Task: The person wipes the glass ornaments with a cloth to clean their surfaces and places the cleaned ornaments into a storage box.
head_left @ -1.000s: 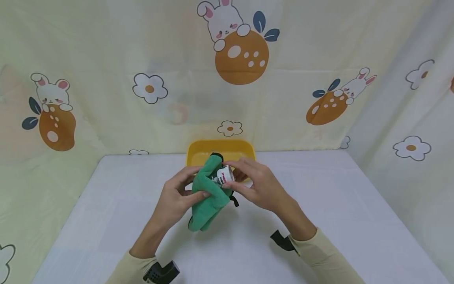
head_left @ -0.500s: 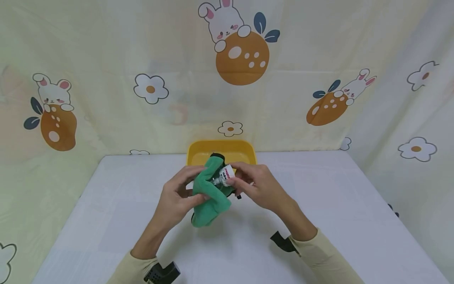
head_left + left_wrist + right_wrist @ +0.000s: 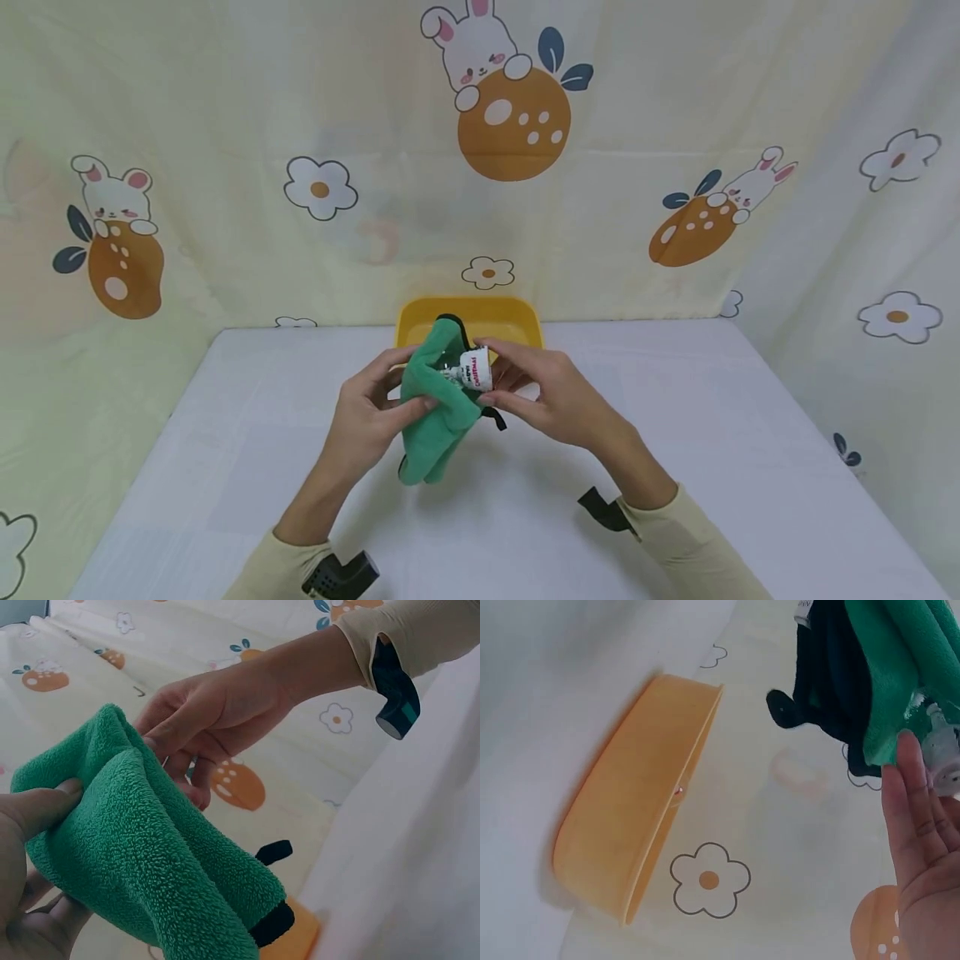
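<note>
A green fuzzy cloth with black trim is in my left hand, whose thumb presses its near face while the fingers go behind it. A small clear bottle with a white, red-lettered label lies on its side in a fold; its narrow part runs into the cloth. My right hand holds the labelled end between thumb and fingers. In the right wrist view, the bottle shows beside the fingers. The left wrist view shows the cloth hiding the bottle. Both hands are raised above the table.
A yellow tray stands at the table's back edge, behind the hands. The white table meets a patterned curtain at the back and sides. Wrist cameras, one at the left cuff, sit on both sleeves.
The bottle tilted up half a second ago and is now nearly level. Right thumb and fingers have shifted from over the label to its edges. The cloth has swung slightly left, its black strap showing again.
</note>
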Available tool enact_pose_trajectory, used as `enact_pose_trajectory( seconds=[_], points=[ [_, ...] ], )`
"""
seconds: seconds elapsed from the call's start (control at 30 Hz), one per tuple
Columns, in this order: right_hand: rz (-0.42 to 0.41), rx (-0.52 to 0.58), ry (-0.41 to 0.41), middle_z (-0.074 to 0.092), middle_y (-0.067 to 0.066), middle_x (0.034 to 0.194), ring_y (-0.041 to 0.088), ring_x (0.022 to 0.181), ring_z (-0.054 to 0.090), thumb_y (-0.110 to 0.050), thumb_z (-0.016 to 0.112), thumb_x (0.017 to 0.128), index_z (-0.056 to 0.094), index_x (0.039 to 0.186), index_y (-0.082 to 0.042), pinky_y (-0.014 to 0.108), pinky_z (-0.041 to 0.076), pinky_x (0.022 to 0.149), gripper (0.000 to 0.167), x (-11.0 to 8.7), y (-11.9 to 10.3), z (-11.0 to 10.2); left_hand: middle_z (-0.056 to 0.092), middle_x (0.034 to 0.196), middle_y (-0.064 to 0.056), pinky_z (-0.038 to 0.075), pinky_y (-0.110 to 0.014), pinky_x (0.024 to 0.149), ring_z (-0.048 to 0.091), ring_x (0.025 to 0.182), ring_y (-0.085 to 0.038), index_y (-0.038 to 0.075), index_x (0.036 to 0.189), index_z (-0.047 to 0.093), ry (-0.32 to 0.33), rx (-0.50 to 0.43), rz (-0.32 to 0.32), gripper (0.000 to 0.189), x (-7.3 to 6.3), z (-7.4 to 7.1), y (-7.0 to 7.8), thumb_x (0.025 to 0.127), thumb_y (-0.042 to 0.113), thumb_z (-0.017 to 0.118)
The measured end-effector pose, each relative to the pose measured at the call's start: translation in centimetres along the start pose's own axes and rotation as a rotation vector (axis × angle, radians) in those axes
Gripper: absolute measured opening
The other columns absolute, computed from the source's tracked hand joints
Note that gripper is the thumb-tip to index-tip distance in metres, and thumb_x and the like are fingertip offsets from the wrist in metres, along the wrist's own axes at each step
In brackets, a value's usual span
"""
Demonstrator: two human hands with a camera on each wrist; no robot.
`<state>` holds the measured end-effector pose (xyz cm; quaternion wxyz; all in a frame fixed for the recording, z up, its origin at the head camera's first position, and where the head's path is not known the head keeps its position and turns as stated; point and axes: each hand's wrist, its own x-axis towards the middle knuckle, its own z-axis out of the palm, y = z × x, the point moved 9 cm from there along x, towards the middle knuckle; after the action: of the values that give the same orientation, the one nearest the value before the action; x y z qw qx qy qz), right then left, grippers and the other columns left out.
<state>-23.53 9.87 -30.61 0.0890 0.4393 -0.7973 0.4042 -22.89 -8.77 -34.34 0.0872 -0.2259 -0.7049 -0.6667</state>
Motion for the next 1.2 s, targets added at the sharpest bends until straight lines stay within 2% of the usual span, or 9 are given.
enact_pose_trajectory(
  seconds=[0.2, 0.37, 0.63, 0.8, 0.97, 1.07, 1.2],
  points=[
    [-0.035, -0.044, -0.029, 0.07, 0.003, 0.11, 0.009, 0.087, 0.07, -0.008, 0.08, 0.087, 0.053, 0.143, -0.002, 0.023, 0.061, 0.077, 0.063, -0.1, -0.4, 0.1, 0.059, 0.135, -0.006, 0.06, -0.036, 0.09, 0.064, 0.115, -0.027, 0.014, 0.141, 0.057, -0.041, 0.033, -0.005, 0.058, 0.0, 0.2, -0.2, 0.089, -0.002, 0.075],
    [-0.04, -0.094, -0.025, 0.07, 0.002, 0.102, 0.008, 0.085, 0.068, -0.01, 0.082, 0.085, 0.056, 0.14, -0.001, 0.022, 0.06, 0.074, 0.061, -0.1, -0.7, 0.0, 0.058, 0.134, -0.005, 0.06, -0.036, 0.091, 0.062, 0.115, -0.023, 0.014, 0.141, 0.057, -0.078, 0.037, 0.034, 0.058, -0.1, 0.5, 0.0, 0.088, -0.003, 0.075],
    [-0.029, -0.1, 0.009, 0.07, -0.002, 0.087, 0.006, 0.076, 0.065, -0.014, 0.079, 0.089, 0.065, 0.125, 0.001, 0.02, 0.059, 0.069, 0.042, 0.1, -0.6, -0.3, 0.058, 0.135, -0.004, 0.061, -0.037, 0.086, 0.058, 0.119, -0.023, 0.014, 0.14, 0.059, -0.104, 0.095, 0.105, 0.058, -0.1, 1.0, 0.4, 0.087, -0.004, 0.076],
    [0.015, -0.083, 0.036, 0.069, -0.004, 0.083, 0.003, 0.071, 0.063, -0.017, 0.081, 0.087, 0.07, 0.116, -0.004, 0.021, 0.059, 0.065, 0.033, 0.4, -0.4, -0.4, 0.058, 0.136, -0.003, 0.062, -0.035, 0.086, 0.058, 0.119, -0.023, 0.014, 0.139, 0.06, -0.115, 0.116, 0.104, 0.057, -0.3, 1.4, 0.2, 0.088, -0.002, 0.077],
    [0.01, -0.025, 0.032, 0.072, -0.001, 0.093, 0.005, 0.078, 0.068, -0.014, 0.078, 0.089, 0.068, 0.121, -0.003, 0.024, 0.061, 0.071, 0.035, 0.5, -0.4, -0.3, 0.058, 0.135, -0.005, 0.062, -0.037, 0.087, 0.061, 0.116, -0.022, 0.013, 0.139, 0.059, -0.1, 0.063, 0.097, 0.058, -0.2, 1.4, 0.2, 0.086, -0.005, 0.077],
    [-0.005, 0.001, 0.018, 0.072, 0.003, 0.103, 0.009, 0.085, 0.071, -0.012, 0.076, 0.09, 0.064, 0.128, -0.002, 0.026, 0.062, 0.077, 0.041, 0.3, -0.4, -0.2, 0.058, 0.135, -0.008, 0.061, -0.037, 0.087, 0.062, 0.116, -0.023, 0.01, 0.139, 0.058, -0.09, 0.012, 0.103, 0.058, -0.2, 1.3, 0.1, 0.086, -0.008, 0.075],
    [0.0, 0.028, -0.027, 0.07, 0.006, 0.116, 0.013, 0.093, 0.071, -0.011, 0.076, 0.091, 0.058, 0.138, -0.003, 0.029, 0.062, 0.082, 0.05, -0.1, -0.2, 0.1, 0.059, 0.134, -0.01, 0.06, -0.038, 0.089, 0.063, 0.118, -0.025, 0.008, 0.138, 0.058, -0.053, -0.032, 0.077, 0.057, -0.2, 0.7, -0.3, 0.087, -0.009, 0.074]
  ],
)
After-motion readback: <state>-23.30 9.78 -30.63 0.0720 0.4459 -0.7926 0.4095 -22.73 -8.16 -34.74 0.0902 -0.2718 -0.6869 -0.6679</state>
